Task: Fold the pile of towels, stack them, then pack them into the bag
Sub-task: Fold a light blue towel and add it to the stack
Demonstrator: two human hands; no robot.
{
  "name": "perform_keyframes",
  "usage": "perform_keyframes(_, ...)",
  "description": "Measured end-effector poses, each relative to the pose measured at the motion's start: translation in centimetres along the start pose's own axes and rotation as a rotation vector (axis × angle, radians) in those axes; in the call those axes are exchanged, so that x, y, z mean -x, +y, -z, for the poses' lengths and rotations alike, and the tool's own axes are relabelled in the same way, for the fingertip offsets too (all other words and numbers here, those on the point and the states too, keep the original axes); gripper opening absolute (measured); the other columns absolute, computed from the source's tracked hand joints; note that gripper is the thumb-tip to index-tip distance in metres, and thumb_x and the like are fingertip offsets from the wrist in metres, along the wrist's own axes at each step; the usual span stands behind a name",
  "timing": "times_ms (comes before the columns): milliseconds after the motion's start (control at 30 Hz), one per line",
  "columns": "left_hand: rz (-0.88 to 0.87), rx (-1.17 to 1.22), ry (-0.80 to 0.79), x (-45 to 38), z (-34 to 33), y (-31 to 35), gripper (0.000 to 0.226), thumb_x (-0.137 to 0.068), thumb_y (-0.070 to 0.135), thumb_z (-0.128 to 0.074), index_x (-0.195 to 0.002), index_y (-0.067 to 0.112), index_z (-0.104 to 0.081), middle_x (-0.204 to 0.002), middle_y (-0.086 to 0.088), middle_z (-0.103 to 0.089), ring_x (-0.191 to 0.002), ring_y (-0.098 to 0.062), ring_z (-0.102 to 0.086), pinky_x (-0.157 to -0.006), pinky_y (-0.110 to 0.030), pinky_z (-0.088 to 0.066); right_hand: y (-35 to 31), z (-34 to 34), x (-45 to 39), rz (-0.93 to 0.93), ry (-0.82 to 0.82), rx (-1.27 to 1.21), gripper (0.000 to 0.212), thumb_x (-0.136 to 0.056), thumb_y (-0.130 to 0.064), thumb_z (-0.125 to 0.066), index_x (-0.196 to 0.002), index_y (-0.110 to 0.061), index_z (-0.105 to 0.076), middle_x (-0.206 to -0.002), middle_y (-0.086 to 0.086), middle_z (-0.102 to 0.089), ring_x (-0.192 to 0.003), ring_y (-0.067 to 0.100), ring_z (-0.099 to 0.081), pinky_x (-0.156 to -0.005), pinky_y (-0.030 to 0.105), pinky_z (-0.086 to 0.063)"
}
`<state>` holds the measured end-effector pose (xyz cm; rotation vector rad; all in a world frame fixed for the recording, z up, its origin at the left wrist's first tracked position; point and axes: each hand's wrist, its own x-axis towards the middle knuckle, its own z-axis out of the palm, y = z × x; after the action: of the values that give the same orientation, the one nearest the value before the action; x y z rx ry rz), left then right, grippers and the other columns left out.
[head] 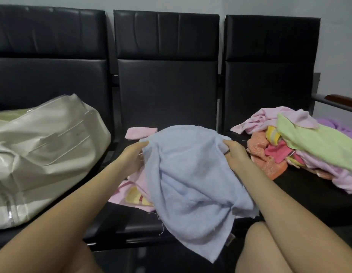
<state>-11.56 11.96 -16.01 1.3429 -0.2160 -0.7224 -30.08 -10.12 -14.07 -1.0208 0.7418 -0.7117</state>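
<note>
Here, black padded seats line a pale grey wall.

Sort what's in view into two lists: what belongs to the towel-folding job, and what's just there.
Belongs to the job:
- blue towel, held by left hand and right hand
- unfolded towel pile on the right seat
- folded pink towel
- pink towel under the blue one
- bag on the left seat

Just there:
- black seats
- armrest
</note>
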Motion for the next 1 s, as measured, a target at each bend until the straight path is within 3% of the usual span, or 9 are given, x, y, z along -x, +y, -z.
perform_keyframes(100, -0.021, -0.224, -0.031, 0.3, 0.9, -0.9, 0.044, -0.091, 0.032, -0.063, -0.132, 0.018, -0.056, -0.133, -0.003, -0.058, -0.120, -0.025, -0.055, -0.106, -0.041, -0.042, 0.2, 1.0, 1.1, -0.020, -0.062, 0.069, 0.027, -0.090, -0.035, -0.061, -0.108, -0.015, -0.066, -0.097, 0.007, -0.068, -0.088, 0.024, -0.065, -0.076, 0.032, -0.055)
perform_keyframes(167, -0.111, -0.334, 0.028, 1.1, 1.3, -1.5, 0.042, -0.090, 0.035, -0.063, -0.129, 0.021, -0.058, -0.129, -0.002, -0.060, -0.114, -0.024, -0.058, -0.100, -0.042, -0.047, -0.2, 1.5, 2.1, 0.041, -0.120, 0.272, 0.043, -0.081, -0.046, -0.069, -0.111, -0.015, -0.065, -0.096, 0.004, -0.066, -0.087, 0.022, -0.064, -0.076, 0.033, -0.053)
perform_keyframes(267, -0.212, -0.375, 0.134, 3.1, 1.5, -2.1, 0.035, -0.094, 0.034, -0.059, -0.126, 0.021, -0.059, -0.118, -0.001, -0.063, -0.097, -0.020, -0.061, -0.079, -0.034, -0.048, -0.2, 2.6, 4.2, 0.064, -0.254, 0.658, 0.031, -0.090, -0.040, -0.064, -0.105, -0.013, -0.061, -0.088, 0.000, -0.064, -0.075, 0.013, -0.061, -0.064, 0.026, -0.049)
perform_keyframes(400, -0.347, -0.525, 0.178, 6.3, 1.6, -2.5, 0.019, -0.094, 0.030, -0.058, -0.105, 0.017, -0.067, -0.094, -0.003, -0.067, -0.066, -0.015, -0.057, -0.059, -0.028, -0.044, -0.3, 5.6, 6.0, 0.015, -0.370, 1.039, 0.052, -0.079, -0.053, -0.072, -0.119, -0.022, -0.060, -0.117, -0.003, -0.062, -0.101, 0.017, -0.059, -0.090, 0.038, -0.050)
perform_keyframes(533, -0.343, -0.931, 0.183, 8.7, 1.5, -3.0, 0.037, -0.088, 0.044, -0.063, -0.076, 0.009, -0.063, -0.070, -0.005, -0.071, -0.064, -0.019, -0.061, -0.069, -0.036, -0.049, -1.0, 7.2, 7.5, 0.087, -0.431, 1.067, 0.037, -0.079, -0.042, -0.074, -0.111, -0.024, -0.069, -0.115, -0.005, -0.067, -0.106, 0.019, -0.062, -0.098, 0.045, -0.049)
perform_keyframes(633, -0.190, -1.153, 0.020, 10.1, 0.7, -4.2, 0.054, -0.084, 0.059, -0.061, -0.063, 0.010, -0.066, -0.061, -0.002, -0.071, -0.056, -0.015, -0.061, -0.066, -0.030, -0.050, -1.0, 7.3, 8.7, 0.144, -0.478, 1.108, 0.022, -0.088, -0.029, -0.068, -0.106, -0.018, -0.068, -0.108, -0.002, -0.067, -0.098, 0.012, -0.062, -0.085, 0.030, -0.051)
perform_keyframes(800, -0.095, -0.890, -0.114, 10.4, -1.0, -5.5, 0.037, -0.085, 0.039, -0.069, -0.067, 0.009, -0.057, -0.055, -0.004, -0.059, -0.049, -0.013, -0.053, -0.056, -0.022, -0.045, -0.8, 6.1, 9.7, 0.257, -0.458, 0.962, 0.011, -0.096, -0.021, -0.056, -0.104, -0.021, -0.063, -0.104, -0.008, -0.063, -0.093, 0.004, -0.059, -0.069, 0.018, -0.045)
perform_keyframes(933, -0.026, -0.433, 0.008, 9.9, -2.7, -2.5, 0.016, -0.093, 0.020, -0.053, -0.090, 0.006, -0.059, -0.088, -0.014, -0.064, -0.076, -0.024, -0.063, -0.070, -0.033, -0.056, -1.2, 5.0, 9.3, 0.230, -0.401, 0.728, 0.008, -0.095, -0.020, -0.058, -0.095, -0.018, -0.066, -0.108, -0.005, -0.062, -0.093, 0.007, -0.061, -0.071, 0.017, -0.048)
perform_keyframes(1000, -0.068, -0.298, 0.039, 9.3, -2.5, -1.0, 0.034, -0.089, 0.025, -0.047, -0.114, 0.008, -0.062, -0.109, -0.011, -0.067, -0.097, -0.026, -0.064, -0.086, -0.041, -0.056, -1.4, 4.5, 8.7, 0.208, -0.342, 0.622, 0.005, -0.093, -0.023, -0.062, -0.096, -0.020, -0.064, -0.114, -0.007, -0.059, -0.097, 0.006, -0.058, -0.079, 0.021, -0.047)
